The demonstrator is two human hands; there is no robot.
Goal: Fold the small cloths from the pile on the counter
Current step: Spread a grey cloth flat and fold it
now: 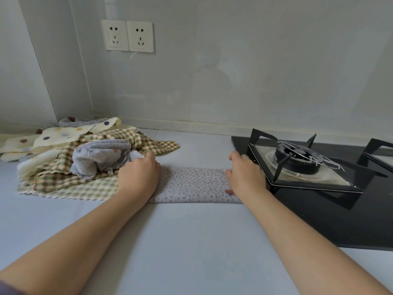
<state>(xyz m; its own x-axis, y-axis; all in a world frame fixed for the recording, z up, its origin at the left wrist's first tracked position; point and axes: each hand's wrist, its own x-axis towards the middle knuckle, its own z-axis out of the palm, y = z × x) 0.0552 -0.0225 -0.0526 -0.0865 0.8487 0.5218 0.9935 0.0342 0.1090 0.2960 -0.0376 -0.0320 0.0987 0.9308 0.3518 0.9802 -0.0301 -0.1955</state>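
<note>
Grey dotted cloth (191, 184): lay flat on the pale counter (191, 241) as a long narrow strip, stretched between the two hands, just in front of the pile.
Left hand (138, 177): rested on the strip's left end, palm down, fingers bent over the far edge; fingertips hidden, so pinching or merely pressing could not be told.
Right hand (245, 175): sat likewise on the right end, thumb on the fabric, fingers curled past the far edge, right beside the gas hob (319, 209); grip could not be told either.
Pile (85, 167): heaped loose at the left, with checked cloths (70, 188) underneath, a crumpled grey waffle cloth (95, 158) on top and cream spotted cloths (59, 135) behind.
Done: judged to be one lengthwise fold on the dotted cloth, perhaps two; no finished stack seen anywhere.
Left: probably the crosswise fold, end to end, then setting the cloth aside.
Progress: judged early, with nearly the whole pile unfolded.
</note>
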